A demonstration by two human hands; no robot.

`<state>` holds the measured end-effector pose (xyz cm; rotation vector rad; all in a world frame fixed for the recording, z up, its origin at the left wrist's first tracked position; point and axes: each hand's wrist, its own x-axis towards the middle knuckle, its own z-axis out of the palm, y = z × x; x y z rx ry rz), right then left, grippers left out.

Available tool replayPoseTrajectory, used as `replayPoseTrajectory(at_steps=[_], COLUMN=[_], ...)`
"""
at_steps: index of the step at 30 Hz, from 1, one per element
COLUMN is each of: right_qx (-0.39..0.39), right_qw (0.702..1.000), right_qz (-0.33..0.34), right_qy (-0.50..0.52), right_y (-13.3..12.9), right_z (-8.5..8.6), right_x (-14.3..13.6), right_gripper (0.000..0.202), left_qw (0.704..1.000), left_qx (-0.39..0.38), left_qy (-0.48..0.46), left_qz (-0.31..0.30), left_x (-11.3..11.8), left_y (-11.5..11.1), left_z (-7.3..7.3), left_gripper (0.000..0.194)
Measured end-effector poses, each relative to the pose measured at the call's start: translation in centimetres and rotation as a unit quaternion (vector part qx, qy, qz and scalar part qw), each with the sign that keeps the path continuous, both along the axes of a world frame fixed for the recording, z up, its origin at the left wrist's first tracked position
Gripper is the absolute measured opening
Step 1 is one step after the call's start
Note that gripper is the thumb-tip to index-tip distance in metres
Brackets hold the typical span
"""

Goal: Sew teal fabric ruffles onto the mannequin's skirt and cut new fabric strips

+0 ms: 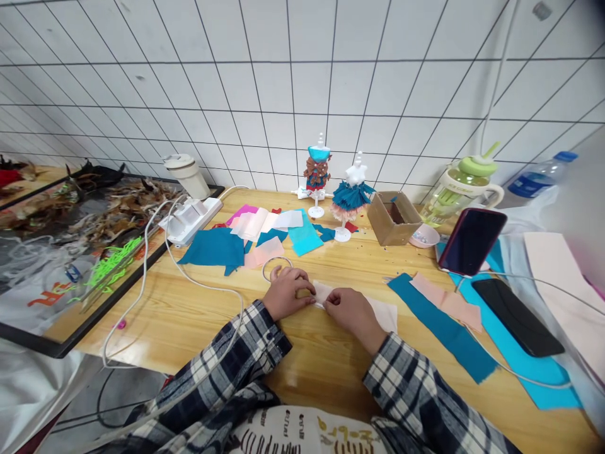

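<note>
Both hands work at a pale pink fabric strip [385, 313] lying on the wooden table. My left hand [288, 293] pinches its left end between thumb and fingers. Close beside it, my right hand [352, 313] grips the same strip a little further along, fingers curled, and the strip runs out behind that hand to the right. Just behind my left hand a thin white ring [265, 271] rests on the table, partly covered by the fingers. Whether anything small sits between my fingertips is hidden.
Fabric pieces [215, 249] lie behind my hands. Further back stand two small dress forms [317, 173] and a cardboard box [394, 221]. At right are a teal strip [439, 331], a propped phone [472, 243], a flat phone [517, 315] and a bottle [466, 189]. A white cable [203, 284] crosses the left side.
</note>
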<state>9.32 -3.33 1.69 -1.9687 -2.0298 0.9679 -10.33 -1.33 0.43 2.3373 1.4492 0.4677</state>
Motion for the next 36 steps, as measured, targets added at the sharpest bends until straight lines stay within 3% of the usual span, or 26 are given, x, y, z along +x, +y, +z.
replayPoseTrajectory(at_steps=[6, 12, 18, 26, 36], right_qx=[0.003, 0.003, -0.037, -0.021, 0.012], right_qw=[0.999, 0.999, 0.997, 0.999, 0.998], right_qz=[0.036, 0.042, 0.05, 0.04, 0.055], right_qy=[-0.013, -0.025, 0.052, 0.026, -0.022], right_y=[-0.8, -0.8, -0.9, -1.1, -1.5], right_z=[1.5, 2.6, 1.8, 0.2, 0.3], right_x=[0.0, 1.2, 2.2, 2.6, 2.2], right_gripper=[0.016, 0.032, 0.031, 0.019, 0.011], left_qw=[1.0, 1.0, 1.0, 1.0, 1.0], left_qx=[-0.015, -0.01, -0.005, 0.0, -0.012], left_qy=[0.007, 0.001, 0.0, -0.008, -0.01], left_qz=[-0.006, -0.008, -0.004, -0.003, 0.0], left_x=[0.1, 0.1, 0.1, -0.2, -0.3], left_y=[0.0, 0.0, -0.1, -0.1, 0.0], left_z=[0.1, 0.1, 0.1, -0.1, 0.0], left_gripper=[0.017, 0.016, 0.016, 0.015, 0.015])
